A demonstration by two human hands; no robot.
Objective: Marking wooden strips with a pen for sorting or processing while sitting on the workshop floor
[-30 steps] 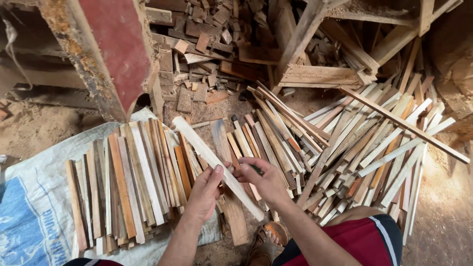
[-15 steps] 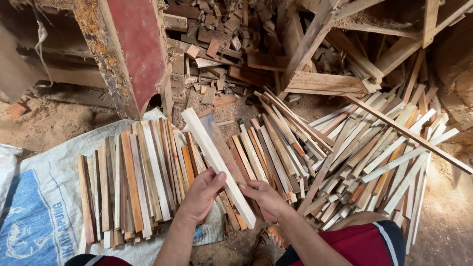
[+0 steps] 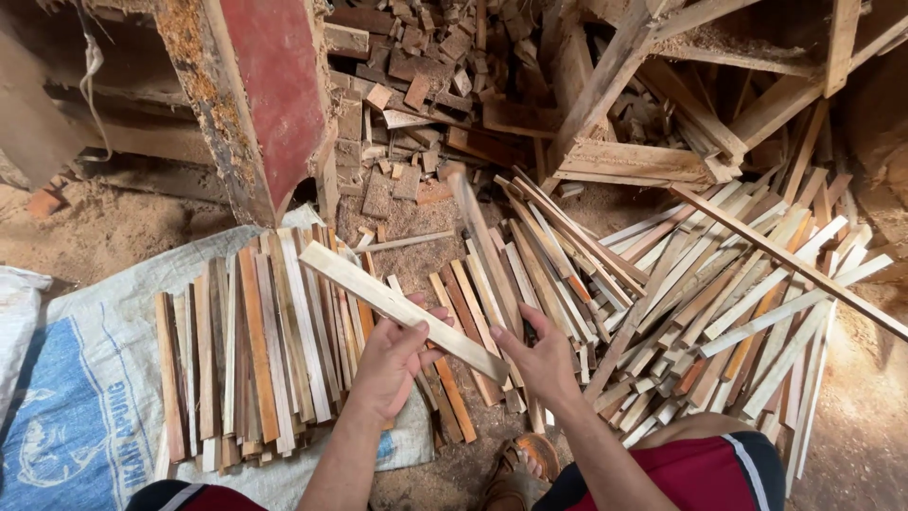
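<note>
**Pale wooden slat held over sorted strips**

A loose heap of wooden strips (image 3: 719, 303) spreads to the right of the pale slat. A woven sack (image 3: 66, 378) lies on the dirt floor to its left, carrying a neat row of sorted strips (image 3: 255, 350). A red-painted post (image 3: 274, 85) stands beyond the slat. The pale slat (image 3: 397, 308) is held tilted between both hands. The left hand (image 3: 392, 364) is clenched around its middle; the right hand (image 3: 544, 360) grasps its near end.
</note>
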